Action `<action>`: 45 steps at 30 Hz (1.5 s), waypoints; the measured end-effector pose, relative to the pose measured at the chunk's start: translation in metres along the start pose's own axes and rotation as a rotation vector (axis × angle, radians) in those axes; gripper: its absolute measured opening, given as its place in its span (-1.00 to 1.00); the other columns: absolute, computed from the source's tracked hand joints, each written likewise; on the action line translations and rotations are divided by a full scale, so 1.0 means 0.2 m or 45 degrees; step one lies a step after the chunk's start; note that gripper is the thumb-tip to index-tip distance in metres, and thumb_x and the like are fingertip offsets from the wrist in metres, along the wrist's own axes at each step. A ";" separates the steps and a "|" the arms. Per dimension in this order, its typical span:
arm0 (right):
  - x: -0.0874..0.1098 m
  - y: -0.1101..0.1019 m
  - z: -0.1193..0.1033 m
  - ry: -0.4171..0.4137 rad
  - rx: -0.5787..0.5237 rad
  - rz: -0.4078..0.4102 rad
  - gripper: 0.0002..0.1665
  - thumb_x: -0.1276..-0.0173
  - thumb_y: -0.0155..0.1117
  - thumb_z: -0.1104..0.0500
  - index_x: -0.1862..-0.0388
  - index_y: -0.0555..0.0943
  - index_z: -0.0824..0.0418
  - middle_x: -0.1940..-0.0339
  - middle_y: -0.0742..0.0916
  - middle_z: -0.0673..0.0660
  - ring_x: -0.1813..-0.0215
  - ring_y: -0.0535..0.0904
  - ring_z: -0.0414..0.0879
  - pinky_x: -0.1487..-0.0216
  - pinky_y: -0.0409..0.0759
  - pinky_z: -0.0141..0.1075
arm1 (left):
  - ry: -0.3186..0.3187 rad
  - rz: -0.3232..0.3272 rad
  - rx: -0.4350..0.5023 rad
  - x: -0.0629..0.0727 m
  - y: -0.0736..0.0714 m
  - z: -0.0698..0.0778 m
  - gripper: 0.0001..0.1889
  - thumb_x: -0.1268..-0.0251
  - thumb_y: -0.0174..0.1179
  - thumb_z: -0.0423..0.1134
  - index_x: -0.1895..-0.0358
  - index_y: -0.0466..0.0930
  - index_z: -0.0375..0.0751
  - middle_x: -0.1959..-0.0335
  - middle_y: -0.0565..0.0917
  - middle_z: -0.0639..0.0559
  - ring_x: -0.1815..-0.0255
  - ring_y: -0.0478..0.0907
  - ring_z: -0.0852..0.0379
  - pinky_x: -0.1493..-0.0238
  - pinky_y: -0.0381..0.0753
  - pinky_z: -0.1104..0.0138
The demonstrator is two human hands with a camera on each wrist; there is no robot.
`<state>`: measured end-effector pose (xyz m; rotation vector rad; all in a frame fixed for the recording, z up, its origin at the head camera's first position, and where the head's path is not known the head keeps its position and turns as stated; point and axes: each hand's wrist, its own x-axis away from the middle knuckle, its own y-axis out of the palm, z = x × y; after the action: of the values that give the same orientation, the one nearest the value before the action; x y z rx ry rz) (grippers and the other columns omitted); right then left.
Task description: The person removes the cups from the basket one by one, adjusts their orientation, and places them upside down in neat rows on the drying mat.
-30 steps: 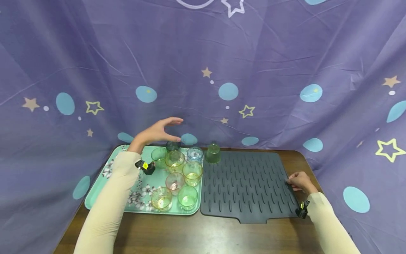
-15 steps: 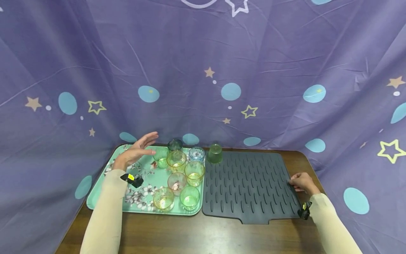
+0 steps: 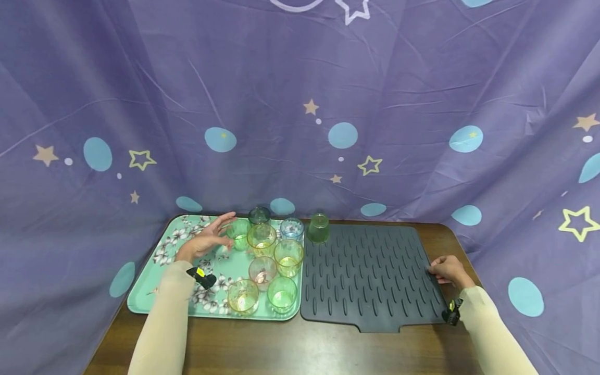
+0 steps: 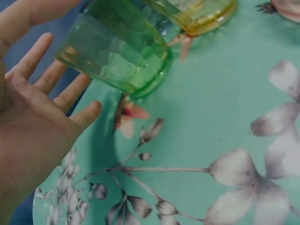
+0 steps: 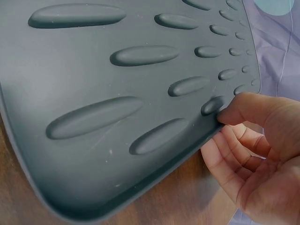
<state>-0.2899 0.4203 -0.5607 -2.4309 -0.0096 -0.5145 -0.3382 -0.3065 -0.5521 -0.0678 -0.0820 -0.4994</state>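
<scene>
My left hand [image 3: 206, 242] is at a green glass [image 3: 240, 235] at the back of the floral mint tray [image 3: 154, 284]. In the left wrist view its fingers [image 4: 75, 93] are spread beside that upright glass, thumb apart from them, without closing round it. At the right, my right hand [image 3: 447, 269] pinches the side edge of a dark grey drying mat [image 3: 365, 276]. The right wrist view has the thumb on the mat's top and the other fingers curled beneath its rim. An upside-down green glass [image 3: 319, 229] stands on the mat's back left corner.
Close around the green glass are a dark glass [image 3: 259, 216], a yellow glass [image 3: 261, 239] and a blue glass [image 3: 292, 229]. Several more coloured glasses, including a pink glass [image 3: 262, 272], fill the tray's right side. A purple curtain [image 3: 300, 104] hangs behind the wooden table [image 3: 281, 346].
My left hand has come back from above the dark glass, then lowered towards the green glass at the tray's back. The right hand keeps its pinch on the drying mat's edge.
</scene>
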 end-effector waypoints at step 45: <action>0.00 0.00 0.02 -0.011 0.007 -0.001 -0.83 -0.27 0.32 0.32 0.30 0.55 0.44 0.54 0.59 0.01 0.49 0.57 -0.20 0.47 0.69 -0.34 | 0.246 -0.128 0.103 0.18 -0.10 0.13 -0.15 -0.33 0.13 -0.60 -0.62 0.07 0.03 -0.47 0.29 0.28 -0.29 0.45 0.32 -0.05 0.54 0.34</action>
<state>-0.2880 0.4220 -0.5636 -2.4275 -0.0159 -0.5038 -0.3185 -0.3394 -0.5228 0.0637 0.0837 -0.6001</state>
